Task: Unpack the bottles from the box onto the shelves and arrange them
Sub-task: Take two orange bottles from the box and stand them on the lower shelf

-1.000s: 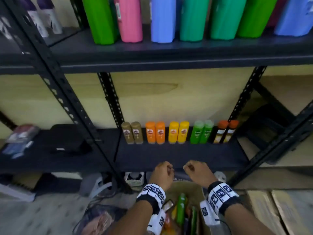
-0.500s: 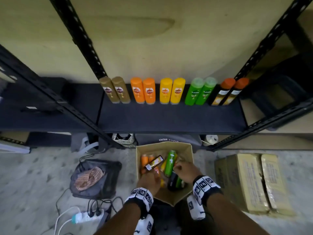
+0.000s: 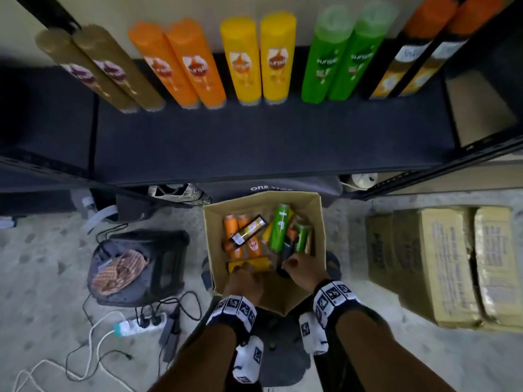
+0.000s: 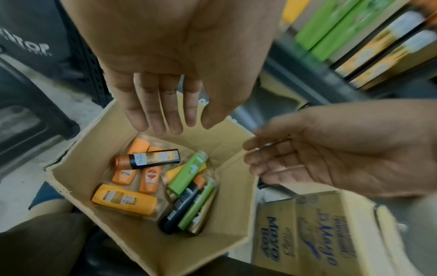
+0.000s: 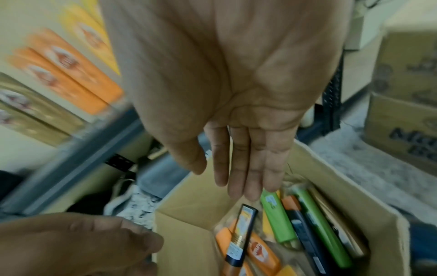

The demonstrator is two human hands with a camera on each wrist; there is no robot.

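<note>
An open cardboard box (image 3: 249, 205) stands on the floor below the dark shelf (image 3: 254, 142). Several bottles lie loose inside: a yellow one (image 4: 124, 199), a black one with a gold label (image 4: 153, 158), a green one (image 4: 188, 172) and orange ones. My left hand (image 3: 243, 278) hovers over the box's near left side, fingers straight, holding nothing. My right hand (image 3: 302, 267) hovers over the near right side, just above a dark bottle, also holding nothing. Pairs of brown (image 3: 99, 72), orange, yellow, green (image 3: 339, 58) and black-orange bottles stand along the shelf's back.
Taped cardboard cartons (image 3: 452, 264) sit on the floor right of the box. A black bag with cloth (image 3: 135, 264) and a power strip with cables (image 3: 138, 326) lie to the left. A slanted shelf post (image 3: 441, 176) crosses at the right.
The view has tilted down from the shelves to the box. Both hands dropped from the shelf's front edge into the box opening and uncurled. The shelf row is unchanged.
</note>
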